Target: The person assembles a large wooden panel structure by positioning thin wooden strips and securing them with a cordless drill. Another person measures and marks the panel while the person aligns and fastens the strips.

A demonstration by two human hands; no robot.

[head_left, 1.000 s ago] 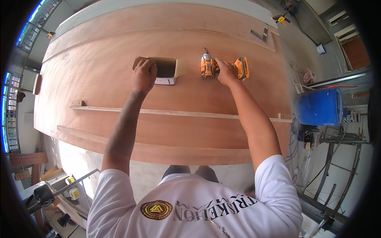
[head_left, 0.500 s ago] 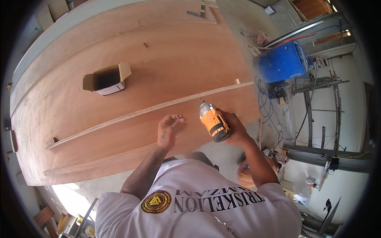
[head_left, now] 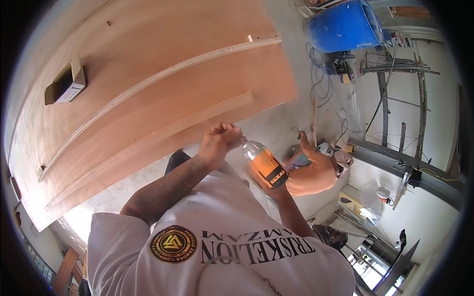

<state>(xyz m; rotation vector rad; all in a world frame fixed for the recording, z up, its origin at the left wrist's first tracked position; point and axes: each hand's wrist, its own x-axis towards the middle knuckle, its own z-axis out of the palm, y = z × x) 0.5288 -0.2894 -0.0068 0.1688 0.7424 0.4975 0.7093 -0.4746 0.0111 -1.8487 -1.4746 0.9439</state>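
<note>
Head view: right hand [head_left: 269, 190] is clamped on the orange drill [head_left: 264, 165] at 5 o'clock from centre. Left hand [head_left: 219, 143] pinches its fingertips together at the drill's nose, likely seating a bit. Plywood hull [head_left: 148, 84] shows no driving begun; box [head_left: 64, 86] at 9 o'clock lies untouched.

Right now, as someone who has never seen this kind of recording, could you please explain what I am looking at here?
This is one picture from a wide fisheye camera worn on a person's head, looking down, so straight edges bend near the rim. There is no machine, just two bare hands. The right hand grips an orange and black cordless drill. The left hand pinches at the drill's front tip with its fingers; what they pinch is too small to tell. Beyond lies a large curved plywood panel with thin wooden strips and a small open cardboard box. Another person in an orange shirt crouches on the floor, and a blue barrel stands farther off.
</note>
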